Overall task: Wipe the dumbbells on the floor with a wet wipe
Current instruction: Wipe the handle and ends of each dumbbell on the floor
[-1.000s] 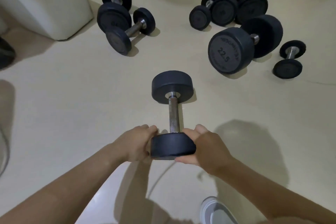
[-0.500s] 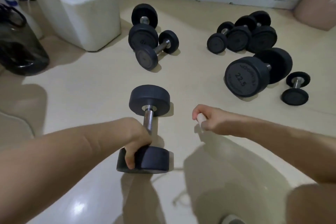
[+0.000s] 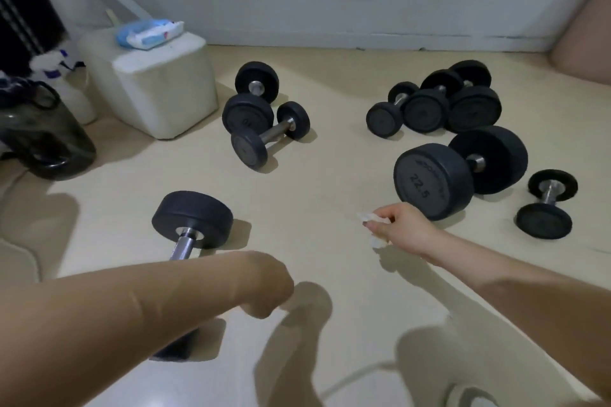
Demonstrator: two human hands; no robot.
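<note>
A black dumbbell (image 3: 193, 218) with a steel handle lies on the beige floor at the lower left; my left forearm hides its near head. My left hand (image 3: 266, 289) hovers to the right of that dumbbell, apart from it, with fingers loosely curled downward and nothing in them. My right hand (image 3: 401, 228) pinches a crumpled white wet wipe (image 3: 369, 217) just in front of the large dumbbell marked 22.5 (image 3: 433, 180), without touching it. A small dumbbell (image 3: 545, 205) lies at the far right.
Three dumbbells (image 3: 261, 119) lie mid-floor, and several more (image 3: 439, 106) cluster at the back right. A white foam box (image 3: 158, 86) carries a wet wipe pack (image 3: 148, 33). A dark container (image 3: 43, 139) stands at the left, a pink cushion (image 3: 588, 43) at the right wall.
My left hand has let go of the near dumbbell's head and moved right. My right hand has carried the wipe further right toward the 22.5 dumbbell. The view has tilted up.
</note>
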